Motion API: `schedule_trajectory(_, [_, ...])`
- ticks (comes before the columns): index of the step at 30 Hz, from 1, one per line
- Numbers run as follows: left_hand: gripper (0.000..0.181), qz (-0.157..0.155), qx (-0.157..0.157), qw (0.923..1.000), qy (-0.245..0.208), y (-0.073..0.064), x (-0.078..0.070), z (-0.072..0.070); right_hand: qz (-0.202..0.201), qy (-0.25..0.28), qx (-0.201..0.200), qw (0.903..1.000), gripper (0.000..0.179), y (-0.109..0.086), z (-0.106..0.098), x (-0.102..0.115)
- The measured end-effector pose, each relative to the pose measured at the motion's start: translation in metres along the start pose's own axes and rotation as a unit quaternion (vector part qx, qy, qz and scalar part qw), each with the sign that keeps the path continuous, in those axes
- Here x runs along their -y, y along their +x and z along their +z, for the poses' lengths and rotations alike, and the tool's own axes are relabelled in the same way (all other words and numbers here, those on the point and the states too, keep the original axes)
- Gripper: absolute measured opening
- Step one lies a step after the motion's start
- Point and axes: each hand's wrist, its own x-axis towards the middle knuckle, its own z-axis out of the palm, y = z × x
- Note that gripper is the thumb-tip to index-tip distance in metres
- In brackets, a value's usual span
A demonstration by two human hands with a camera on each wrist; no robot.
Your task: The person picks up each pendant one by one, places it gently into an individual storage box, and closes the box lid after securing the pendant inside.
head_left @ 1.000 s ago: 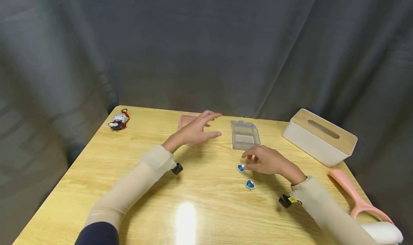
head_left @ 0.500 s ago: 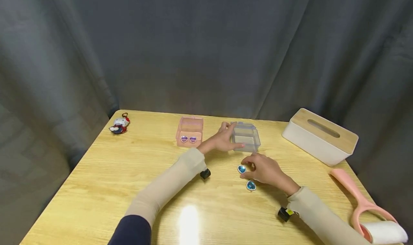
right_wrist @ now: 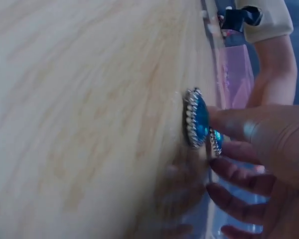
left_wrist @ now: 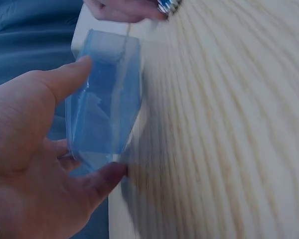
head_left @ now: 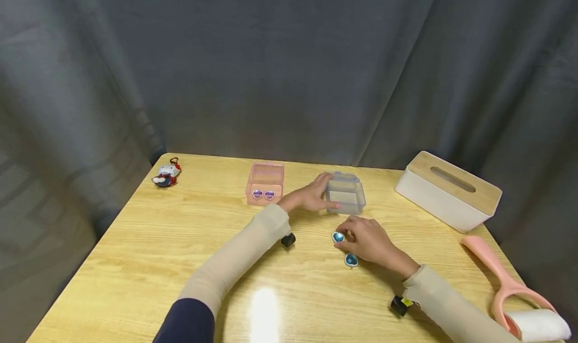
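Observation:
My left hand [head_left: 311, 195] holds a clear bluish plastic box [head_left: 349, 204] by its left side, its lid up. In the left wrist view the thumb and a finger span the box [left_wrist: 107, 94]. My right hand [head_left: 368, 238] has thumb and index finger at the edges of a blue-gem earring [head_left: 338, 237] with a sparkling rim. A second blue earring [head_left: 351, 260] lies just nearer, below the thumb. In the right wrist view this nearer earring [right_wrist: 197, 119] partly hides the pinched one [right_wrist: 217, 141].
An open pink box [head_left: 265, 182] with two purple earrings [head_left: 269, 195] stands left of the bluish one. A tissue box [head_left: 447, 192] is at the right, with a pink-handled lint roller [head_left: 506, 285] nearer. A plush charm [head_left: 167, 175] lies at the far left corner.
My left hand has moved right from over the pink box to the bluish box and taken its left side. My right hand has lowered slightly, its fingers closing about the farther blue earring.

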Motion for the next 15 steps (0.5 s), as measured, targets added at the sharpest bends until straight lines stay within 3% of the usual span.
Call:
schedule_trajectory(6, [0.098, 0.011, 0.007, 0.9996, 0.024, 0.003, -0.003, -0.003, 0.001, 0.009, -0.019, 0.9998, 0.028, 0.004, -0.022, -0.011])
schedule_trajectory(12, [0.099, 0.006, -0.002, 0.9993, 0.036, 0.005, -0.002, 0.000, 0.028, 0.071, -0.076, 0.9942, 0.030, 0.024, -0.046, -0.041])
schedule_trajectory(15, [0.099, -0.001, 0.001, 0.9993, 0.038, 0.006, -0.001, 0.001, 0.035, 0.094, -0.081, 0.9917, 0.034, 0.036, -0.050, -0.055])
